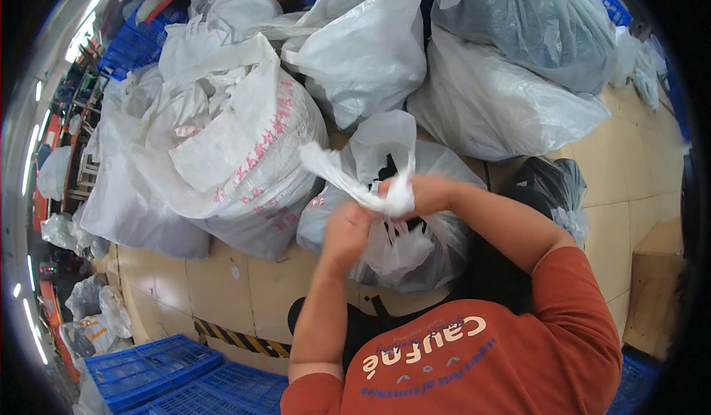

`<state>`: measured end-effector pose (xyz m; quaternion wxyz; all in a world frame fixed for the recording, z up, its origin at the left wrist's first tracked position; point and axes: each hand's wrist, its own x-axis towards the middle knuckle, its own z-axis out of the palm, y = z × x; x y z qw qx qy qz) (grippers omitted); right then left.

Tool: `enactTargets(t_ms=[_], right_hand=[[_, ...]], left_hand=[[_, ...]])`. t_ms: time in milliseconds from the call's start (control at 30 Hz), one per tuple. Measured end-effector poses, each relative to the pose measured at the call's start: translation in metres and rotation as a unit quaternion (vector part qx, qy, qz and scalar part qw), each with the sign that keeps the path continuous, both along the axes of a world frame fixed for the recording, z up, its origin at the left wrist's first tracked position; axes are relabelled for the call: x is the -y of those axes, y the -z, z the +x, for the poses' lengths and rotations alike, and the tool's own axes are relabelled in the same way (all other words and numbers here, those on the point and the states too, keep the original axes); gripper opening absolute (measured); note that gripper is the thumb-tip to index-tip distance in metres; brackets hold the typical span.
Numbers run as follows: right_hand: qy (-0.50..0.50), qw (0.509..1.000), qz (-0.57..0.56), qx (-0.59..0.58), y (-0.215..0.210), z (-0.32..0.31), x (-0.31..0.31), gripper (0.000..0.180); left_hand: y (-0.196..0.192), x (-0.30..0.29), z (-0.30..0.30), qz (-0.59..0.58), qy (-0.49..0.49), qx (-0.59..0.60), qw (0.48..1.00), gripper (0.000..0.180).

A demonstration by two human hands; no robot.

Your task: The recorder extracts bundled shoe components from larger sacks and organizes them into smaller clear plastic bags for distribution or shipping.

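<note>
Between my two hands, just in front of me, is a twist of white plastic [400, 201]. My right hand [431, 194] pinches it, with the fingers bent in close. My left hand [346, 236] is curled up against it, but it is too blurry to tell if it pinches too. Right under my hands sits a see-through bag [444, 256] with some black stuff in it. It stands on the floor [215, 281], which has big tan tiles. To the left, just beside the bag, is a fat white sack [259, 170] with pink marks, open at the top. Past my hands are more full bags [363, 59], all close together. Blue crates [152, 370] lie low on the left, near some yellow and black tape [237, 339]. A brown box [655, 289] is far to my right. Long bright lights [29, 159] shine at the left edge.
</note>
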<state>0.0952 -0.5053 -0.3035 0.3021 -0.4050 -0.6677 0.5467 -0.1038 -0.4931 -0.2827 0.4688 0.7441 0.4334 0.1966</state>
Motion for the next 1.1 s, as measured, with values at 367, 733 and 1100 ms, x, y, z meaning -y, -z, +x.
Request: enactTargets(t_ms=[367, 733, 1100], right_hand=[[-0.010, 0.824, 0.499, 0.268, 0.012, -0.030, 0.011, 0.008], [0.028, 0.903, 0.419, 0.091, -0.048, -0.071, 0.058, 0.015], [-0.070, 0.978, -0.021, -0.196, 0.017, -0.073, 0.065, 0.011]], left_hand=[[0.098, -0.035, -0.018, -0.522, -0.018, 0.251, 0.815, 0.023], [-0.013, 0.047, -0.077, -0.382, -0.226, 0.604, 0.662, 0.016], [0.040, -0.015, -0.138, -0.320, -0.363, 0.593, 0.644, 0.026]])
